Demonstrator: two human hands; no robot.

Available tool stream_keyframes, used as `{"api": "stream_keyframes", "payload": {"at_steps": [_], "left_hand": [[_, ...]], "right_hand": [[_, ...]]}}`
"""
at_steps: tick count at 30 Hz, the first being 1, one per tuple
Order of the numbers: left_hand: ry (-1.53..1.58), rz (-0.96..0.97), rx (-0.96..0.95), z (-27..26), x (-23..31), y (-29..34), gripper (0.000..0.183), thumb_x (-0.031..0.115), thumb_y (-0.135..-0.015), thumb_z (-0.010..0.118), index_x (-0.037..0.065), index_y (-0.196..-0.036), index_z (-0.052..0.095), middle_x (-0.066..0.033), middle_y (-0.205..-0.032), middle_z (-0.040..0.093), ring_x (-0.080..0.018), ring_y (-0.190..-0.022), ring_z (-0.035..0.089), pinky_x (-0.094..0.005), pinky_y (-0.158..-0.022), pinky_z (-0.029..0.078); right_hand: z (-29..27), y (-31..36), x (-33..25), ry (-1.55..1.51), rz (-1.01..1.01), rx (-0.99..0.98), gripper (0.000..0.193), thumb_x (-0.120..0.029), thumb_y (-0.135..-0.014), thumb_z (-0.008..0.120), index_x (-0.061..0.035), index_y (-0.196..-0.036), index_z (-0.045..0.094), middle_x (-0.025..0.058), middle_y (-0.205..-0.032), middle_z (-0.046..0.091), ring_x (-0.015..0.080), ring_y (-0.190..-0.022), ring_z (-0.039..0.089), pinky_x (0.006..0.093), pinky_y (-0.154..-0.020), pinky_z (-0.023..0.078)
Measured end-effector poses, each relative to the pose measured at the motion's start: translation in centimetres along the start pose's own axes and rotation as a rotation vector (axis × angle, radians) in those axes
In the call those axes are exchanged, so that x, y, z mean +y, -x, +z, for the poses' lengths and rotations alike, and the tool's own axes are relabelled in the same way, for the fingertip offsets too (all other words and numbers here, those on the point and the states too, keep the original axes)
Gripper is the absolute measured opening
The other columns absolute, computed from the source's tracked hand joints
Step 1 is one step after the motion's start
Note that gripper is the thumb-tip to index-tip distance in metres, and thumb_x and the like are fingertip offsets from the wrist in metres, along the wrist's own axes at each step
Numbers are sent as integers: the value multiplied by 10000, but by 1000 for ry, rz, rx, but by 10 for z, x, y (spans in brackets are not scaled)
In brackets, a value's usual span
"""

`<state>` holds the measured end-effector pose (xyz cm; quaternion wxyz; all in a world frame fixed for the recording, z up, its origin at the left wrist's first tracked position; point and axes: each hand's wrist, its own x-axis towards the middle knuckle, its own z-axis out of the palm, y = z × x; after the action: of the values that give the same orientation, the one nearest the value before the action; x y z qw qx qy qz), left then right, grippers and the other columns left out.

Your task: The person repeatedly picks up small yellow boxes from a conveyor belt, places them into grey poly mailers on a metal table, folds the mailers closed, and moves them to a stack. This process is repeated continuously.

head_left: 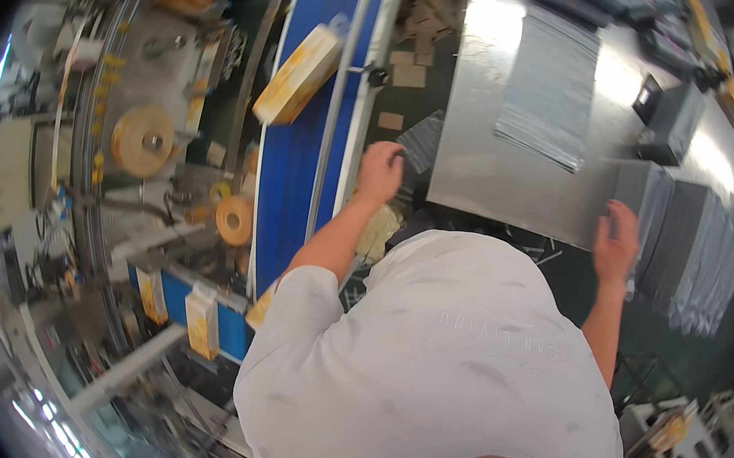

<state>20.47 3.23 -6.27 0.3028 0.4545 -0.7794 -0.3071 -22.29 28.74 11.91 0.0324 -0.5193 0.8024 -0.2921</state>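
My left hand (pixel 381 173) hovers beside the right rail of the blue conveyor belt (pixel 299 176), fingers loosely bent with nothing visible in them. Just past its fingertips, a crumpled grey plastic sheet (pixel 423 141) appears lower down, near the floor. My right hand (pixel 617 241) is raised off the table's near right corner, thumb and fingers apart and holding nothing I can see. Close beside it hangs a thick stack of grey plastic bags (pixel 688 252); whether the hand touches it I cannot tell. Farther along the belt lies a yellow and white carton (pixel 299 75).
A flat pile of grey bags (pixel 550 87) lies on the metal table (pixel 470 141). At its right stands a dark grey box-like device (pixel 674 121). Cardboard pieces (pixel 409 75) litter the floor between belt and table. Left of the belt are machinery, tape rolls (pixel 143 141) and more cartons (pixel 202 322).
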Motion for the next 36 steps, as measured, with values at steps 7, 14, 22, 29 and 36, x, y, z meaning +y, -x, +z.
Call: {"api": "stream_keyframes", "payload": {"at_steps": [7, 14, 22, 29, 36], "left_hand": [[-628, -1019, 312, -145, -151, 151, 597, 184, -808, 777, 69, -1369, 607, -166, -1406, 596, -406, -1331, 528, -560, -1093, 461], [-852, -1175, 55, -211, -147, 283, 823, 156, -779, 738, 45, -1536, 434, -209, -1587, 457, -413, -1504, 390, -522, -1207, 396], [-974, -843, -377, -201, -180, 155, 1054, 250, -709, 928, 92, -1587, 367, -181, -1585, 469, -357, -1554, 344, -525, -1203, 384], [-638, -518, 29, -218, -140, -22, 895, 225, -722, 897, 61, -1492, 472, -244, -1303, 661, -460, -1218, 642, -548, -1048, 514], [767, -105, -7, -152, 72, -180, 761, 79, -829, 795, 5, -1520, 484, -118, -1388, 636, -252, -1214, 645, -387, -1066, 516]], "right_hand": [[129, -40, -29, 196, -261, -247, 641, -169, -901, 783, -65, -1487, 543, 175, -1582, 503, 421, -1471, 445, 507, -1209, 391], [191, -30, 27, 460, -177, -552, 870, -493, -977, 685, -133, -1681, 321, 177, -1759, 232, 451, -1610, 203, 579, -1280, 227], [154, -64, 28, 186, -260, -506, 677, -330, -875, 791, -95, -1470, 568, 159, -1570, 506, 389, -1431, 489, 486, -1177, 429], [142, -35, 54, 226, 21, -464, 665, -280, -911, 762, -83, -1507, 542, 155, -1601, 496, 382, -1466, 467, 493, -1225, 372], [142, -30, 20, -270, 166, -280, 753, -315, -963, 754, -90, -1602, 425, 140, -1683, 404, 333, -1564, 357, 457, -1250, 347]]}}
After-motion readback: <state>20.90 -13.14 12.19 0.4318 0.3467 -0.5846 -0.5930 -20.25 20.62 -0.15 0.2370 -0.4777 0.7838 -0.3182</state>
